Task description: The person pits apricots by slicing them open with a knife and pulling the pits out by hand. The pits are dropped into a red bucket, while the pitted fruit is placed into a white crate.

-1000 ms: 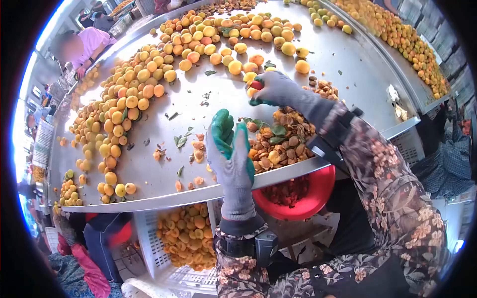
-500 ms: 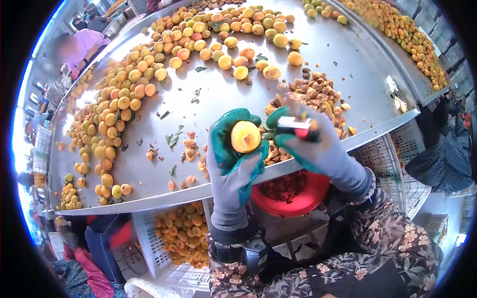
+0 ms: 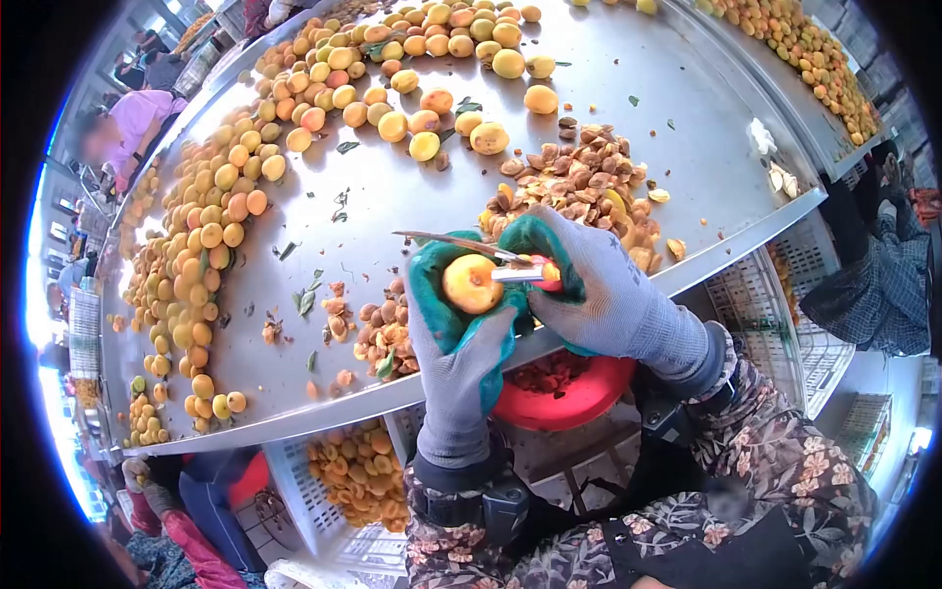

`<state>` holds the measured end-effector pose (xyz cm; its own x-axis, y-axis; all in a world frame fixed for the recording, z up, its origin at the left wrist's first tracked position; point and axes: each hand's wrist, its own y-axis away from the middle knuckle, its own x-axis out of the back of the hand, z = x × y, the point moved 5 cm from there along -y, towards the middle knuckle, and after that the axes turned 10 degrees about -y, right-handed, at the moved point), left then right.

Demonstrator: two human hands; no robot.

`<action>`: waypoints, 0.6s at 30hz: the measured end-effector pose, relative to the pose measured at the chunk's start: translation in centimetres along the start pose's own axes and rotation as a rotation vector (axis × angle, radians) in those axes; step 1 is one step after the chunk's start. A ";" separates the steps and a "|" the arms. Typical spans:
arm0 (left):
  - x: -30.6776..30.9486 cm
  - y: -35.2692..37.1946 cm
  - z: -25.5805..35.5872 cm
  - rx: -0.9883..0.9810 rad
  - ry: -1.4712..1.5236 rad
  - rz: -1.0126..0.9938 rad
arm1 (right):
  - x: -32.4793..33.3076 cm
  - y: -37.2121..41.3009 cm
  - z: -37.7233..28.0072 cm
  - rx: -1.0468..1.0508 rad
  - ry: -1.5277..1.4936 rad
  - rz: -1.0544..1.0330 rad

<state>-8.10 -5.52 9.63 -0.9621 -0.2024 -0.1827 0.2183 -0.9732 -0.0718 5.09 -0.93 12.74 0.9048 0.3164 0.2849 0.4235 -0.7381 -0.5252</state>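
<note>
My left hand, in a grey glove with a green palm, is wrapped around a yellow-orange apricot above the table's near edge. Close beside it, my right hand, gloved alike, grips a small knife with a red and white handle. The knife's thin, brown-stained blade points left and passes over the top of the apricot. Beyond my right hand lies a heap of apricot pits and scraps. A smaller pile of pits sits to the left of my left hand.
Whole apricots spread along the left and far side of the metal table. Below the edge are a red basin with dark scraps and a white crate of apricot halves. A person in pink is at the far left.
My right hand has moved left and turned, bringing the knife against the apricot. The left hand still holds the apricot. The view has shifted, so table items appear farther left.
</note>
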 end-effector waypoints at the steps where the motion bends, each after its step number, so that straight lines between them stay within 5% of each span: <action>1: 0.2 -0.1 0.2 -0.050 -0.140 0.051 | -0.1 -0.2 0.1 -0.087 -0.040 -0.078; 6: 0.6 0.2 0.9 -0.156 -0.347 0.131 | -0.8 0.0 -0.3 -0.262 -0.140 -0.233; 18: 0.6 0.4 1.1 -0.202 -0.278 0.112 | -2.5 1.4 0.2 -0.301 -0.179 -0.043</action>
<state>-8.74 -6.12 10.58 -0.9320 -0.3553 0.0714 0.3260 -0.9079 -0.2634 3.48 -2.61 11.09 0.8911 0.4308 0.1430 0.4536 -0.8559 -0.2482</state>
